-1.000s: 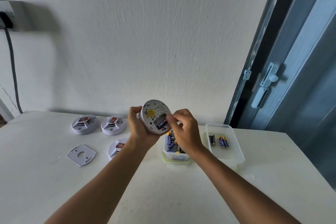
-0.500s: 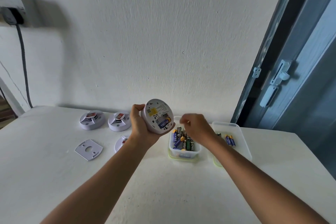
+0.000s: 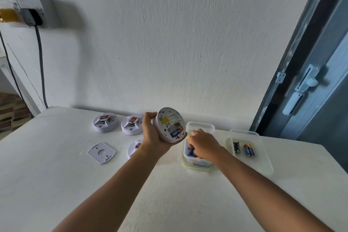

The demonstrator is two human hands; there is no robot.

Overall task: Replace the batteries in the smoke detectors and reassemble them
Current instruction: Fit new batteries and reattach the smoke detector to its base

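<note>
My left hand (image 3: 150,133) grips a white round smoke detector (image 3: 169,124), tilted up with its open back towards me. One blue battery (image 3: 175,132) lies in its compartment. My right hand (image 3: 204,145) reaches down into a clear box of batteries (image 3: 199,125) just right of the detector. Its fingertips are among the batteries and hidden, so whether they hold one is unclear. Two more detectors (image 3: 105,122) (image 3: 131,124) stand at the back left of the white table (image 3: 56,175). A third detector (image 3: 134,148) is half hidden behind my left wrist.
A loose white mounting plate (image 3: 101,152) lies left of my left forearm. A second clear box (image 3: 263,156) on the right holds a few batteries (image 3: 248,149). A blue door (image 3: 310,90) is beyond the table's right end; a wall socket with cable (image 3: 31,17) is at upper left.
My right hand left the detector's battery compartment, moved right and went down into the box of batteries. My left hand still holds the detector, tilted more to the right.
</note>
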